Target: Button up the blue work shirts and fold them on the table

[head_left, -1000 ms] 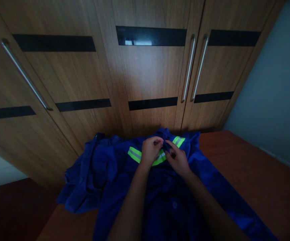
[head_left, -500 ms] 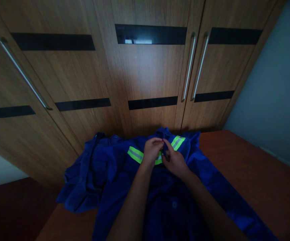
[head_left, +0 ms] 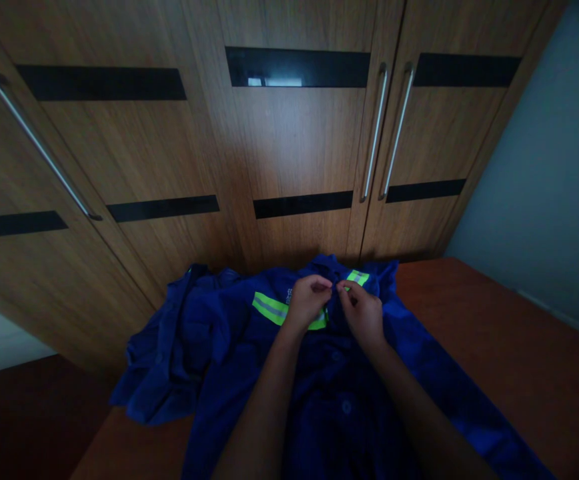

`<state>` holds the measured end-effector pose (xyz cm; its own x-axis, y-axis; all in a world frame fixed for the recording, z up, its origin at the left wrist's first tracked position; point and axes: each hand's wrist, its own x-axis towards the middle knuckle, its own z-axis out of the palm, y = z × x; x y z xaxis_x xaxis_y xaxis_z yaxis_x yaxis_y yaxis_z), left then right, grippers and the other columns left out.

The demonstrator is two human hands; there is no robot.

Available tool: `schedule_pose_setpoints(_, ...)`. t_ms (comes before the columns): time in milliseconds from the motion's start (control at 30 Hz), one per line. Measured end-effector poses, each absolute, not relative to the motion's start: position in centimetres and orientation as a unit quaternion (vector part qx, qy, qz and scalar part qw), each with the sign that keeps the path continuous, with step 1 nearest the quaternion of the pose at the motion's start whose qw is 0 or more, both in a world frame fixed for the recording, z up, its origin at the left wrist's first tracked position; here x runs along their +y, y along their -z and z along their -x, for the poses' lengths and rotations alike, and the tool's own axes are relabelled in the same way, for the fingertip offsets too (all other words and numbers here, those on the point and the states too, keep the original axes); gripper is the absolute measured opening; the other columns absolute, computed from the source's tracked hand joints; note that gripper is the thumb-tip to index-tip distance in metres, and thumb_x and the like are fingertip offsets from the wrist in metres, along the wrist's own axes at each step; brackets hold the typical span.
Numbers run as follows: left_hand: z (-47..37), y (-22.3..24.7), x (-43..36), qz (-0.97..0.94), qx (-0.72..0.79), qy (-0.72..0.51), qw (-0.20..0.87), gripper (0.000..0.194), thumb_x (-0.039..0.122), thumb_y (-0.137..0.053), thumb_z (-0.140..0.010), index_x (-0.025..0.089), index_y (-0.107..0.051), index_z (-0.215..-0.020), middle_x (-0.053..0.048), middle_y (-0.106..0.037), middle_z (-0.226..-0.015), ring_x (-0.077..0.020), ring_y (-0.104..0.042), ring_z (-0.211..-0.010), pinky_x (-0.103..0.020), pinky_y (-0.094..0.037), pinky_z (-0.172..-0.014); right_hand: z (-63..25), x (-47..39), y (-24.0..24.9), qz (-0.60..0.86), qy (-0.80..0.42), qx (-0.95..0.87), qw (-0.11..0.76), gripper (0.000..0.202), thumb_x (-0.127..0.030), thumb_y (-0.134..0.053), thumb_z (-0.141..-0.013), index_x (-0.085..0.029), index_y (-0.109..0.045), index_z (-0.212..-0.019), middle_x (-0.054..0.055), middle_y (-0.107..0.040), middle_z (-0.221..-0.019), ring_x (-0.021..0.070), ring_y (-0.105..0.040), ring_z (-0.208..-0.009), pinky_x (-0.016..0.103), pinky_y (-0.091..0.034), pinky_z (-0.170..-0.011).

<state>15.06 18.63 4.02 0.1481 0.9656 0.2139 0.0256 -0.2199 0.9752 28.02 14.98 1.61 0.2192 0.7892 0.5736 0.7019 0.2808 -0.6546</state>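
A dark blue work jacket with yellow-green reflective strips lies spread out, its collar at the far end. Below the collar, my left hand pinches the front edge of the jacket between thumb and fingers. Close beside it on the right, my right hand is also closed in a pinch on the jacket's front, and a small gap parts the two sets of fingertips. Exactly what lies between the fingertips is too small to see. Lower down the front, a round button shows.
Another crumpled blue garment with buttons lies at the left. Everything rests on a reddish-brown wooden surface. Right behind it stands a wooden wardrobe with black strips and long metal handles. A pale wall closes off the right side.
My right hand has moved slightly right and turned, so its fingertips are now apart from the left hand's. More of the strip and some lettering beside my left hand now show.
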Motion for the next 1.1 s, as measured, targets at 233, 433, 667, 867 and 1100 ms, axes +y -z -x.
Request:
schedule_pose_setpoints(233, -15.2, -3.8, 18.8, -0.680, 0.411, -0.462, 0.394, 0.012, 0.006, -0.059, -0.070, 0.014, -0.065, -0.076, -0.004, -0.070, -0.074, -0.0133, -0.065, -0.070, -0.022, -0.050, -0.065, -28.3, 15.7, -1.4, 0.553, -0.200, -0.567, 0.577, 0.039, -0.050, -0.048, -0.084, -0.015, -0.063, -0.085, 0.004, -0.063, -0.067, 0.0143, -0.054, -0.054, 0.023, -0.037, -0.049)
schedule_pose_setpoints(433, -15.3, -3.7, 18.3, -0.742, 0.435, -0.431, 0.274, 0.015, 0.009, -0.058, -0.072, 0.020, -0.066, -0.079, 0.000, -0.069, -0.075, -0.0140, -0.063, -0.072, -0.023, -0.047, -0.069, -27.6, 15.8, -1.2, 0.517, -0.389, -0.440, 0.623, 0.039, -0.056, -0.060, -0.071, -0.017, -0.058, -0.071, -0.006, -0.043, -0.047, 0.0086, -0.035, -0.040, 0.021, -0.026, -0.038)
schedule_pose_setpoints(667, -14.5, -3.6, 18.4, -0.769, 0.476, -0.375, 0.205, 0.008, 0.020, -0.061, -0.077, 0.023, -0.067, -0.081, 0.001, -0.070, -0.074, -0.0148, -0.063, -0.070, -0.023, -0.044, -0.065, -27.4, 16.0, -0.9, 0.522, -0.411, -0.439, 0.604, 0.036, -0.054, -0.057, -0.073, -0.018, -0.055, -0.069, -0.007, -0.038, -0.045, 0.0083, -0.032, -0.037, 0.022, -0.025, -0.038)
schedule_pose_setpoints(867, -14.1, -3.2, 18.1, -0.778, 0.522, -0.308, 0.166, 0.006, 0.024, -0.063, -0.076, 0.025, -0.069, -0.078, -0.002, -0.071, -0.075, -0.0181, -0.064, -0.071, -0.025, -0.043, -0.066, -28.2, 16.0, 0.3, 0.635, -0.208, -0.551, 0.501, 0.018, -0.031, -0.061, -0.075, -0.021, -0.065, -0.089, -0.004, -0.054, -0.048, 0.0142, -0.051, -0.049, 0.022, -0.029, -0.048)
schedule_pose_setpoints(1100, -14.5, -2.5, 17.5, -0.791, 0.548, -0.237, 0.134, 0.015, 0.018, -0.058, -0.076, 0.022, -0.072, -0.075, -0.011, -0.072, -0.078, -0.0274, -0.067, -0.077, -0.035, -0.047, -0.072, -27.2, 17.1, -2.4, 0.699, 0.013, -0.644, 0.312, 0.025, -0.037, -0.046, -0.091, -0.023, -0.062, -0.105, 0.005, -0.069, -0.079, 0.0186, -0.064, -0.073, 0.025, -0.037, -0.059)
